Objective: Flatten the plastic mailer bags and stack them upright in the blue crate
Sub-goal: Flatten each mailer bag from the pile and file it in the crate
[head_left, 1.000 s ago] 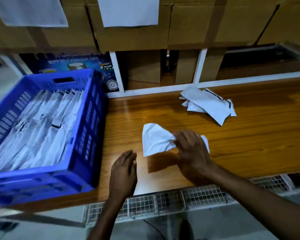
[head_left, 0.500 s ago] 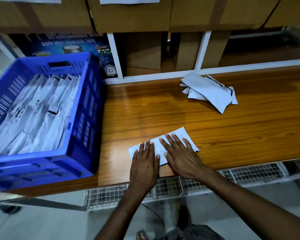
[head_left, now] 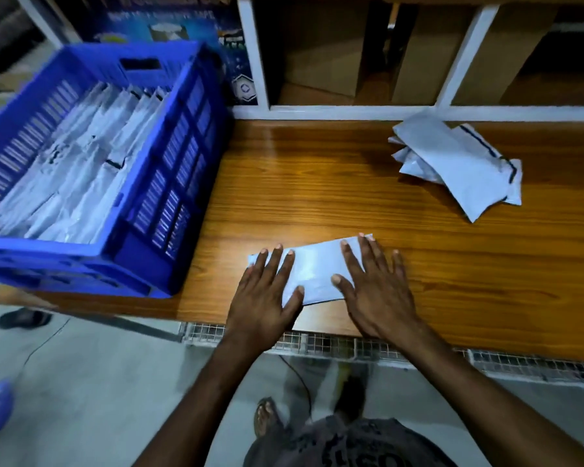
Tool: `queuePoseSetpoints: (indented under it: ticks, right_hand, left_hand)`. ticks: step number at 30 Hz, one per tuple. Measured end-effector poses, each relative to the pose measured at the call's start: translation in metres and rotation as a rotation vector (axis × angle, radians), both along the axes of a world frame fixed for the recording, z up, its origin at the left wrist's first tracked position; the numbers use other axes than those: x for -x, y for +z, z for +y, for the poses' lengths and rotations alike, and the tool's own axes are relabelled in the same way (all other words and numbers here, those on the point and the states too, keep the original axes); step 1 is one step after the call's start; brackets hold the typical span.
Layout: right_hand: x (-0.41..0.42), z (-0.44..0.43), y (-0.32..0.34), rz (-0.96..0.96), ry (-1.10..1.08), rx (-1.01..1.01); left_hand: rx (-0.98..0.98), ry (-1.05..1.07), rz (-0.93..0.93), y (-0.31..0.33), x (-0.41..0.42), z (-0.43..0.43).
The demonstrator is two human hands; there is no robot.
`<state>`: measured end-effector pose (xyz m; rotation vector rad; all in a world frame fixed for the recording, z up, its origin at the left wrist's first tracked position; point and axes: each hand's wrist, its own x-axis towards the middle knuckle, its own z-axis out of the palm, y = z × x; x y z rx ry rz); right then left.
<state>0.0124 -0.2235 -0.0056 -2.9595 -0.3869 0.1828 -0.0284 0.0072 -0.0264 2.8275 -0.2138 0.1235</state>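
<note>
Head view is showing both hands lying flat on one white mailer bag (head_left: 312,271), which is resting close to the front edge of the tabletop (head_left: 317,183), roughly midway along it. The left hand (head_left: 263,294) is pressing on the bag's left end with its fingers straight and spread. The right hand (head_left: 375,291) is doing the same on the right end, so neither hand is gripping anything. The bag's long axis is running left to right under the palms, with its right end angling slightly toward the back edge. It is looking close to flat between the hands, so the smoothing step seems to be nearing its finish. The blue crate (head_left: 196,170) is sitting at the left end of the tabletop, overhanging the front left corner, and the filed bags (head_left: 81,170) inside it are leaning in rows. The crate is lying to the left of the hands, which is making the left hand the nearer one. The bag would likely be needing a lift and a turn onto its edge before going in. A loose pile of crumpled mailers (head_left: 459,170) is waiting near the back edge toward the right, well apart from the hands and closer to the right one.
</note>
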Motion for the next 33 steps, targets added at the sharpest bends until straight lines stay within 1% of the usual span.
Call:
queuePoseSetpoints:
  ticks: [2,6,9,12,14,16,18,21,24,27,29,31,33]
  right_hand:
    - [-0.003,-0.007,-0.001,0.015,0.02,0.02]
    - [-0.012,-0.012,0.005,0.143,0.062,0.05]
    - [-0.019,-0.013,0.017,0.229,0.076,0.109]
    - [-0.011,-0.012,0.025,0.155,0.213,0.044]
    - [0.007,-0.013,0.027,0.181,0.318,0.014]
    - [0.027,-0.015,0.024,0.208,0.359,0.043]
    - [0.046,-0.016,0.024,0.171,0.349,0.09]
    - [0.07,-0.021,0.024,0.1,0.315,0.047]
    - [0.091,-0.026,0.042,-0.012,0.239,-0.109]
    - [0.096,-0.026,0.079,-0.235,0.147,-0.23]
    - [0.088,-0.023,0.104,-0.323,0.081,-0.325]
    - [0.073,-0.022,0.121,-0.325,0.013,-0.399]
    - [0.053,-0.025,0.126,-0.294,-0.015,-0.436]
  left_hand:
    - [-0.008,0.026,0.051,0.002,0.003,0.002]
    - [-0.067,0.036,0.11,0.007,0.004,0.004]
    - [-0.093,-0.015,0.145,0.012,0.004,0.009]
    - [-0.106,-0.124,0.127,0.019,0.014,0.018]
    - [-0.11,-0.187,0.113,0.018,0.031,0.025]
    - [-0.128,-0.246,0.071,0.01,0.045,0.036]
    - [-0.119,-0.28,0.027,0.005,0.054,0.047]
    - [-0.006,-0.297,-0.035,0.012,0.061,0.052]
    - [0.199,-0.258,-0.16,0.039,0.073,0.05]
    - [0.428,-0.086,-0.272,0.07,0.071,0.044]
    - [0.551,0.039,-0.309,0.085,0.063,0.037]
    - [0.659,0.155,-0.309,0.096,0.051,0.03]
    - [0.693,0.207,-0.33,0.101,0.039,0.025]
